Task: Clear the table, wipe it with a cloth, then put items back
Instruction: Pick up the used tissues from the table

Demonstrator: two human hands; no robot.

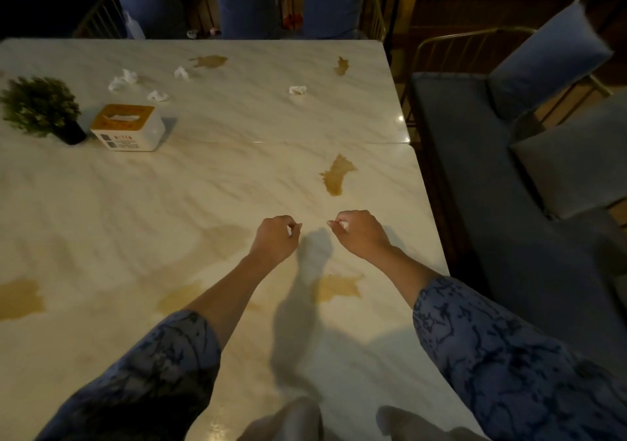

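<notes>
Head view looks down on a pale marbled counter (210, 183) with both arms reaching out over it in blue patterned sleeves. At the middle, the right hand (361, 233) is curled, pinching a small white scrap (343, 225), likely tissue, between thumb and fingers. Left hand (276, 237) is close beside it, fingers curled too; whether it holds anything cannot be told. Both hover just over the counter, casting shadows toward the viewer. Brown spills mark the surface: one (337, 174) just beyond the hands, one (339, 288) between the forearms, a larger one (20, 300) at the left edge, and two at the far side (208, 61) (341, 66). Crumpled tissues lie scattered across the far half, four toward the left (124, 79) (157, 95) (181, 72) and one (297, 90) toward the right. At far left stand a tissue box (129, 128) with a tan top and, touching or just beside it, a small plant (40, 106) in a dark pot. Blue cushioned chairs (475, 128) ring the counter.
</notes>
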